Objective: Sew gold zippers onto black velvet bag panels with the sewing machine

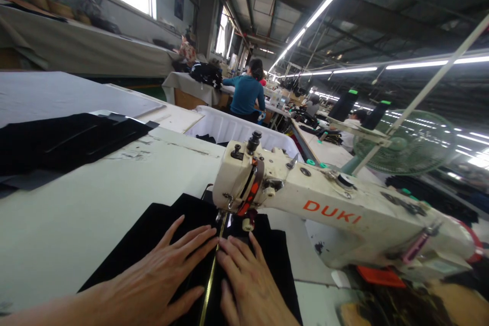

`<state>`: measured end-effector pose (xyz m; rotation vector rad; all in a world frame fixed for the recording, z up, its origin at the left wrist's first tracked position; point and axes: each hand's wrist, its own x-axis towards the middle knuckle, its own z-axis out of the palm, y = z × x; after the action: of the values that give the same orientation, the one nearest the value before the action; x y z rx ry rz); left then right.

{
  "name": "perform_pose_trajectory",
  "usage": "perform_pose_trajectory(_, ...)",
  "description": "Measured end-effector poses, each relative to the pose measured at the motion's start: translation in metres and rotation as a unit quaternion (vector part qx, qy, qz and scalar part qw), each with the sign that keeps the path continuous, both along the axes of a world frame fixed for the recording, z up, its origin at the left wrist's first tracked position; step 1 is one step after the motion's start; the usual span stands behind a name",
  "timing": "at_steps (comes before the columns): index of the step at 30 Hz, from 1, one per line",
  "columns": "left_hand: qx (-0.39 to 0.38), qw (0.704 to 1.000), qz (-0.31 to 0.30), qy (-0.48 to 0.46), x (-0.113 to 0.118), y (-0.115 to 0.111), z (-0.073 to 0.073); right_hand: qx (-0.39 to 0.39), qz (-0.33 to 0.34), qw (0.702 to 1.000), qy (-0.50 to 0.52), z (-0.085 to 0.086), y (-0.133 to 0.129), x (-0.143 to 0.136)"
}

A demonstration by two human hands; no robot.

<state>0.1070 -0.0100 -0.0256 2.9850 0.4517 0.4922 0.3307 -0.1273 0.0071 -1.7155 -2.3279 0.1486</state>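
Note:
Black fabric point(275, 249) lies under the head of a white sewing machine point(324, 214) marked DUKI. Along the fabric runs a narrow gold strip point(208, 285), leading up to the needle area; whether it is a zipper or a trim I cannot tell. My left hand point(168, 265) rests flat on the fabric to the left of the strip, fingers spread and pointing toward the needle. On the other side my right hand point(248, 280) presses down with its fingers stretched out, fingertips beside the strip. The fabric's near part is hidden by both hands.
More black fabric pieces point(76, 137) are stacked on the left of the table point(168, 168). A white plastic bin point(244, 130) with dark cloth stands behind the machine. Thread cones point(344, 106) and a green fan point(405, 142) are at right. A person in blue point(246, 92) sits farther back.

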Motion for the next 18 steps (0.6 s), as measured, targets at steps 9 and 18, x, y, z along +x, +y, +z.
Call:
perform_pose_trajectory(9,0.016,1.0,0.0,0.014,0.001,-0.001,0.0,0.028,-0.003,0.999,0.02,-0.004,0.0,0.0)
perform_pose_trajectory(18,-0.013,1.0,-0.003,-0.008,-0.001,-0.002,0.007,0.133,-0.066,0.987,0.059,-0.02,0.008,-0.002)
